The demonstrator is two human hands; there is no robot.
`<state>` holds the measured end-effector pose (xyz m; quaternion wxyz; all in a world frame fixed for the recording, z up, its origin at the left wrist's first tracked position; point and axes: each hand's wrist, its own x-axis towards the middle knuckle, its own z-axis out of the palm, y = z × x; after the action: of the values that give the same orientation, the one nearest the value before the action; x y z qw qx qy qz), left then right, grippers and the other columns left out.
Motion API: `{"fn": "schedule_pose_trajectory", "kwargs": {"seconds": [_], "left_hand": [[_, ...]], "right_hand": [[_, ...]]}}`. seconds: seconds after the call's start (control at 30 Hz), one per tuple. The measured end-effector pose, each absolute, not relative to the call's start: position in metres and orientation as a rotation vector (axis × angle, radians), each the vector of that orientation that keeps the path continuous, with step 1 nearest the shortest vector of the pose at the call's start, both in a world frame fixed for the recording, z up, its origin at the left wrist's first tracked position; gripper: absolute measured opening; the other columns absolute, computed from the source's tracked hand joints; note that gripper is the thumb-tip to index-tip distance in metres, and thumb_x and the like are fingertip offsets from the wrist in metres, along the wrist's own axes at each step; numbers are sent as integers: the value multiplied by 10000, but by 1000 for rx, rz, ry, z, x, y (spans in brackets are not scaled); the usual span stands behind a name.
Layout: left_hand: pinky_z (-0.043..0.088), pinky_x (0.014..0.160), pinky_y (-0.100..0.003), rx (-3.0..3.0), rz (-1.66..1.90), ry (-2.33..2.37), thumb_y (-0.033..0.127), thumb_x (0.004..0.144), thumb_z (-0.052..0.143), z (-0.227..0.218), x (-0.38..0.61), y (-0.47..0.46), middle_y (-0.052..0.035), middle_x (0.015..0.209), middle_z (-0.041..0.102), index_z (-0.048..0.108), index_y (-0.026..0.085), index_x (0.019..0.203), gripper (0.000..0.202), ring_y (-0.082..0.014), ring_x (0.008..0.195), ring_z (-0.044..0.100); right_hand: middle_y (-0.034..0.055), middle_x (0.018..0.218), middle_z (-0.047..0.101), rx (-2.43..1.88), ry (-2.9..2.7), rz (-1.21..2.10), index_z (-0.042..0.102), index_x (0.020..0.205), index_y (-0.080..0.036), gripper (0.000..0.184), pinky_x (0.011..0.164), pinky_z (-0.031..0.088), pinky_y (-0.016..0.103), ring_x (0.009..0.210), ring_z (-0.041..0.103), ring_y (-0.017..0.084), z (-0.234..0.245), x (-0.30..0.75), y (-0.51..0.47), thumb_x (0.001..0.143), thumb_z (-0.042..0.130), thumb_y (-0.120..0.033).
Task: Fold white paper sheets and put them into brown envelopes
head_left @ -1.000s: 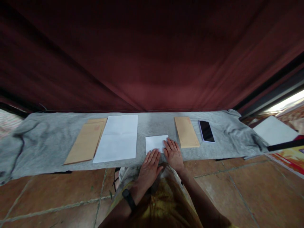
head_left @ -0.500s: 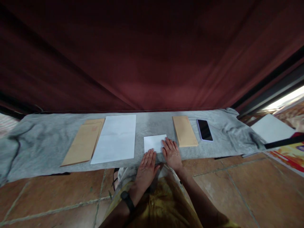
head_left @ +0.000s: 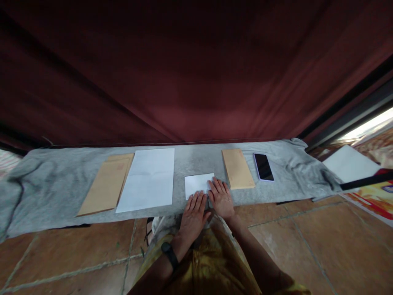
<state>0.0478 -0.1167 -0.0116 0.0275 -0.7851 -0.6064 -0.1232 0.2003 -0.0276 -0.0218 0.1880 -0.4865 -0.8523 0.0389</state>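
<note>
A small white rectangle of folded paper (head_left: 198,183) lies flat on the grey cloth in front of me. My left hand (head_left: 193,215) rests with fingers stretched out on its near edge. On its right end lie the fingertips of my right hand (head_left: 221,199), also stretched out flat. Parts of the paper's near and right edges are hidden under my fingers. To the left is a large white sheet of paper (head_left: 147,180) with faint creases. Just right of my right hand sits a brown envelope (head_left: 238,168).
More brown envelopes (head_left: 106,184) lie at the left, partly beside the white sheet. A phone (head_left: 264,167) in a purple case is at the right. The grey cloth (head_left: 61,164) covers a narrow table against a dark red curtain (head_left: 184,82). Tiled floor (head_left: 101,254) shows below.
My left hand has slid slightly to the right along the paper's near edge. My right hand stays at the paper's right end. The whole view has shifted a little.
</note>
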Motion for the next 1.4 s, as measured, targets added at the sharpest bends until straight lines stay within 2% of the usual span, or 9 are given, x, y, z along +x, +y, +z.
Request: {"fn": "schedule_pose_trajectory", "kwargs": {"seconds": [0.17,0.33,0.53,0.77,0.87,1.1,1.4], "left_hand": [[315,1219,-504,-2419,-357,-1871,330,960,519,-12,48,-117,-129,1594,406,393,144,1516,599,-284,1501,326],[312,1225,-490,-2422,-325,-1877,322,959,529,-13,47,-117,-123,1595,406,415,126,1504,590,-278,1505,318],[284,1242,-486,-2422,-355,-1912,360,973,516,-18,49,-118,-116,1602,397,387,142,1530,611,-268,1518,288],[272,1234,-534,-2433,-337,-1916,344,960,535,-16,51,-117,-104,1621,365,408,221,1526,593,-298,1515,291],[269,1233,-543,-2452,-322,-1901,314,935,559,-15,50,-118,-114,1624,357,407,208,1525,619,-308,1517,285],[276,1232,-534,-2460,-331,-1835,245,919,541,-16,45,-118,-115,1626,351,433,182,1505,599,-308,1522,268],[336,1201,-510,-2323,-419,-1903,356,975,472,-33,25,-133,-195,1604,364,330,87,1538,640,-293,1505,315]], "right_hand": [[103,1558,459,-1373,-2401,120,500,1476,-183,462,1197,274,460,1441,397,259,-21,201,-27,1046,405,-319],[90,1538,489,-1386,-2373,142,479,1489,-164,467,1204,259,472,1431,413,255,-22,206,-30,1044,359,-242],[87,1522,510,-1410,-2325,153,471,1493,-153,476,1194,295,457,1438,402,251,-23,212,-34,1036,359,-219],[123,1533,487,-1402,-2291,192,475,1481,-121,485,1183,336,465,1446,396,256,-26,217,-35,1015,361,-191],[141,1554,454,-1324,-2316,195,464,1485,-99,488,1188,339,481,1466,367,260,-26,217,-47,1022,363,-217],[101,1529,498,-1244,-2425,186,489,1479,-138,468,1219,296,470,1445,407,234,-24,207,-74,1040,377,-256],[115,1505,524,-1325,-2337,121,452,1500,-130,487,1196,332,462,1424,431,231,-29,223,-80,1029,387,-240]]}}
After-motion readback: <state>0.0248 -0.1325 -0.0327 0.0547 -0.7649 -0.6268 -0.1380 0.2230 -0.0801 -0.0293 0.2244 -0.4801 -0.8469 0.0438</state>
